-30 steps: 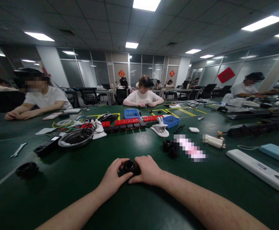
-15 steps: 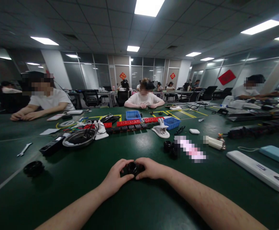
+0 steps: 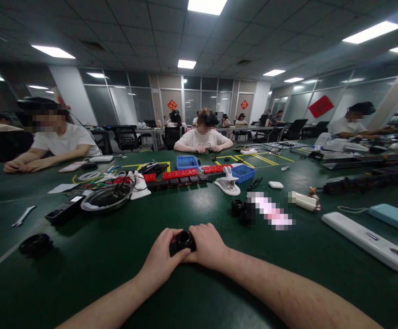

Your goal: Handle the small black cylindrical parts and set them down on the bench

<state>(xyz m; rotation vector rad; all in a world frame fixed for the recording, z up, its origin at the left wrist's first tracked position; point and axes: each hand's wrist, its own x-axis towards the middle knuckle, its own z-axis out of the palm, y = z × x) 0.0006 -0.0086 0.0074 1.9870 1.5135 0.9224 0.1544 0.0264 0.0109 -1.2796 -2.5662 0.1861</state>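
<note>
A small black round part [image 3: 184, 239] with a ring-shaped top sits low over the green table [image 3: 117, 265], held between both hands. My left hand [image 3: 160, 260] wraps it from the left, thumb on its side. My right hand [image 3: 208, 246] closes on it from the right, fingers curled over the edge. Two similar black round parts [image 3: 240, 211] stand on the table a little beyond my right hand.
A long white power strip [image 3: 366, 240] and a teal case [image 3: 392, 216] lie at right. A black ring [image 3: 34, 244], a wrench [image 3: 23, 215] and a round black dish [image 3: 106, 198] lie at left. Red and black sockets [image 3: 181, 177], blue bins and a white clamp stand mid-table. Other people sit across.
Both hands have stayed on the black part and shifted their grip slightly, the right hand now covering more of it. The view moved a little up and down.
</note>
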